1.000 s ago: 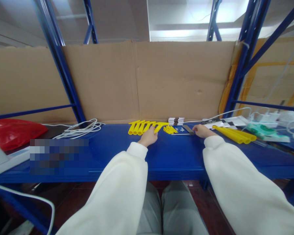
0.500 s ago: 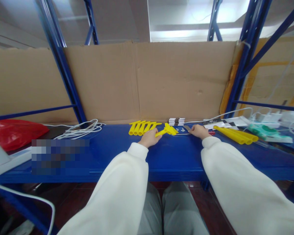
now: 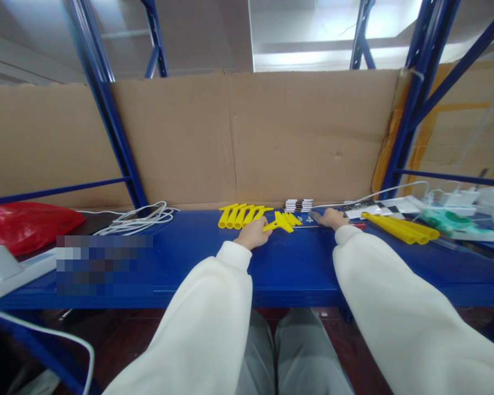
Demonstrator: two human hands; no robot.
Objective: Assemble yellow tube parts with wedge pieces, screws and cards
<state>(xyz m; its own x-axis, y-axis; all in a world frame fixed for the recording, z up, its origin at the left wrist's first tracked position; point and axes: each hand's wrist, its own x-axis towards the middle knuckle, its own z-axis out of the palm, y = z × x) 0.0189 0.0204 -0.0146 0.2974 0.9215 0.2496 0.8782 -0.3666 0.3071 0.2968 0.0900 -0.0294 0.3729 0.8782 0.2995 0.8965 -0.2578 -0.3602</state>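
My left hand (image 3: 253, 234) is closed around the handle of a yellow T-shaped scraper (image 3: 280, 221), its head pointing right. Several small yellow pieces (image 3: 296, 219) lie just behind that head. Pinched in the fingers of my right hand (image 3: 333, 218) is a thin grey blade (image 3: 315, 215), held over a dark blue printed card (image 3: 307, 220). Left of the held scraper, several more yellow scrapers (image 3: 242, 215) lie side by side in a row. Behind the card stands a stack of small black-and-white packs (image 3: 298, 206).
Yellow tube-shaped handles (image 3: 401, 229) lie on the blue shelf (image 3: 292, 263) at right, near a green-and-white packet (image 3: 453, 224). Coiled white cable (image 3: 142, 218) and a red bag (image 3: 33, 225) are at left. A cardboard sheet (image 3: 251, 137) closes off the back.
The scraper in my left hand has turned, so its head now faces more towards me and less handle shows. My right hand has shifted slightly left with the blade.
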